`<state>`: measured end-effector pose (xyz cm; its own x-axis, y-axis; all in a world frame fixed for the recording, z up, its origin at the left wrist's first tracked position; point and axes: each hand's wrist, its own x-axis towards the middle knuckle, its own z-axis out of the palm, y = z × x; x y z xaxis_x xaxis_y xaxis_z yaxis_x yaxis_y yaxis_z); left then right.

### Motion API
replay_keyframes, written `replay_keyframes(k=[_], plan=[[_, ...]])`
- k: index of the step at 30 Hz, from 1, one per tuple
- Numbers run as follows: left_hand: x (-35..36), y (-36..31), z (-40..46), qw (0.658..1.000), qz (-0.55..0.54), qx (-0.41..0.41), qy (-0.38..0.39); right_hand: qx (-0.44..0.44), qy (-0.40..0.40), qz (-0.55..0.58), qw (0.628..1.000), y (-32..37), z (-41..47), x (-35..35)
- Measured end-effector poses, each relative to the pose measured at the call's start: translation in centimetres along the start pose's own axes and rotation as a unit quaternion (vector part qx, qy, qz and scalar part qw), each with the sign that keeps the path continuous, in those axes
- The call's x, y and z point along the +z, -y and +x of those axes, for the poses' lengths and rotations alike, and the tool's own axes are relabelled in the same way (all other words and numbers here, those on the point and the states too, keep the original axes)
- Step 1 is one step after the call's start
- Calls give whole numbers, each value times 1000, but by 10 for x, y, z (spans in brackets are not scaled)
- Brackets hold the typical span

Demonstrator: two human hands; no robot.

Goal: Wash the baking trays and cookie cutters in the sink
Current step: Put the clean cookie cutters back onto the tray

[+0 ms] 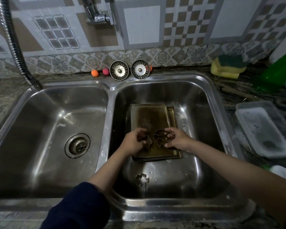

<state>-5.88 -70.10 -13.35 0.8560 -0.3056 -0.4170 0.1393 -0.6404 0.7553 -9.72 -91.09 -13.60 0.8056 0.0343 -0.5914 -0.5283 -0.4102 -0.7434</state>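
Observation:
Stacked brownish baking trays point(149, 118) lie flat on the floor of the right sink basin point(205, 129). Above their near end, my left hand point(134, 141) grips a metal cookie cutter point(147, 142). My right hand point(177, 138) pinches a rounded metal cookie cutter point(161, 138) by its edge. The two cutters are close together but apart. A flower-shaped cookie cutter point(142, 179) lies alone on the basin floor nearer to me.
The left basin point(40, 129) holds only its drain point(77, 145). Two strainer plugs point(119, 70) and small coloured balls point(94, 73) stand on the back ledge. A sponge point(228, 66), a green bottle point(276, 68) and a soapy white tray point(262, 129) sit on the right counter.

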Motion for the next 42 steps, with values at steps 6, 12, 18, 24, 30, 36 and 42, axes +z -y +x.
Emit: replay_keyframes(k=[6, 12, 18, 24, 30, 36, 42], plan=[[-3, -4, -20, 995, 17, 85, -50, -26, 40, -37, 998, -6, -7, 7], [10, 6, -41, 902, 256, 107, 330, -25, 29, -65, 997, -8, -6, 6], [31, 38, -38, 803, 442, 114, 383, -30, 29, -51, 998, -9, -8, 4], [36, 40, -40, 783, 505, 112, 345, -32, 31, -40, 998, -15, -7, 5], [29, 25, -49, 873, 377, 121, 286, -37, 34, -28, 998, -19, -5, 6], [18, -10, -63, 964, 147, 108, 191, -35, 31, -22, 999, -25, 0, 7], [10, -15, -49, 992, 92, 64, -56, -42, -6, -28, 999, -40, 6, 10]])
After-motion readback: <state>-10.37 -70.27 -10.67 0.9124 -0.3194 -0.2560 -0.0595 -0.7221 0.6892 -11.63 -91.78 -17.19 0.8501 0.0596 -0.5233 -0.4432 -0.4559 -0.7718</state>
